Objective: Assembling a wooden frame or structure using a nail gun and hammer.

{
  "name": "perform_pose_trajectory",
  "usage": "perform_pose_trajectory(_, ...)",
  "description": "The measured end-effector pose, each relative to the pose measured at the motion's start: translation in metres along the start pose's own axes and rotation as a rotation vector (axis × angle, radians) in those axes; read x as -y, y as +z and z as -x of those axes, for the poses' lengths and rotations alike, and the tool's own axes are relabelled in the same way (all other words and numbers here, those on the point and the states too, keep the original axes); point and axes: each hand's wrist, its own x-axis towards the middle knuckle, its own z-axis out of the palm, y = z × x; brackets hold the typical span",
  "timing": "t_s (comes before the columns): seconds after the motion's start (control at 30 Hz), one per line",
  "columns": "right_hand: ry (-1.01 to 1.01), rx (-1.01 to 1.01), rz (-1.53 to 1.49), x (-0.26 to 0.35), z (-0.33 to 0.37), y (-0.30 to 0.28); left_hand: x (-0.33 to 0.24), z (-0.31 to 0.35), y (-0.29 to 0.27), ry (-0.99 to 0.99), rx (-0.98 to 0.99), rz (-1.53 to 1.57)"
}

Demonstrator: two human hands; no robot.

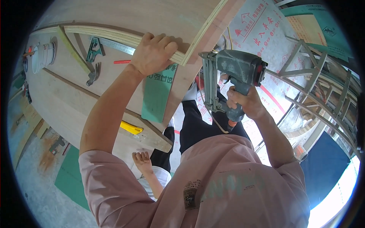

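Note:
My left hand (154, 53) is wrapped over the top edge of a plywood strip (102, 35), close to where it meets a second strip (205, 28) at a corner. In my right hand (245, 102) is a dark pneumatic nail gun (239, 66), held by its grip with a hose fitting at the bottom. The nose of the gun points left, just right of that corner and apart from it. Beneath my left wrist lies a green board offcut (157, 95). A red pencil (122, 62) and a combination square (95, 49) rest beside the long strip.
A hammer (93, 74), a yellow utility knife (131, 127) and a white bucket (43, 57) are on the wooden worktable (114, 91). Another person's hand (142, 161) shows at its near edge. Metal trestles (315, 72) stand at the right, and a thin hose (213, 117) hangs below the gun.

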Motion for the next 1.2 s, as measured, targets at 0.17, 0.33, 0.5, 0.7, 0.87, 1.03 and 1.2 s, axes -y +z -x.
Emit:
perform_pose_trajectory(0.17, -0.021, -0.024, 0.047, 0.001, 0.004, 0.014, -0.001, 0.002, -0.001, 0.000, 0.052, -0.028)
perform_pose_trajectory(0.33, -0.012, -0.043, 0.085, -0.005, 0.005, 0.020, -0.001, 0.004, 0.002, 0.002, -0.006, 0.000)
perform_pose_trajectory(0.5, -0.012, -0.068, 0.163, 0.003, 0.010, 0.023, 0.002, 0.008, 0.007, 0.026, -0.069, -0.041)
perform_pose_trajectory(0.7, -0.060, -0.253, 0.598, 0.046, 0.015, 0.028, -0.003, 0.006, 0.007, -0.039, -0.009, -0.012)
perform_pose_trajectory(0.87, -0.344, -0.368, 1.194, 0.155, 0.014, 0.040, -0.010, 0.012, 0.006, -0.099, 0.063, -0.015)
perform_pose_trajectory(1.03, -0.286, -0.143, 1.182, 0.228, -0.012, 0.134, -0.017, 0.030, 0.017, -0.170, -0.106, -0.029)
perform_pose_trajectory(1.2, -0.898, 0.013, 1.766, 0.202, -0.174, 0.078, -0.021, 0.024, 0.014, -0.165, -0.137, 0.037)
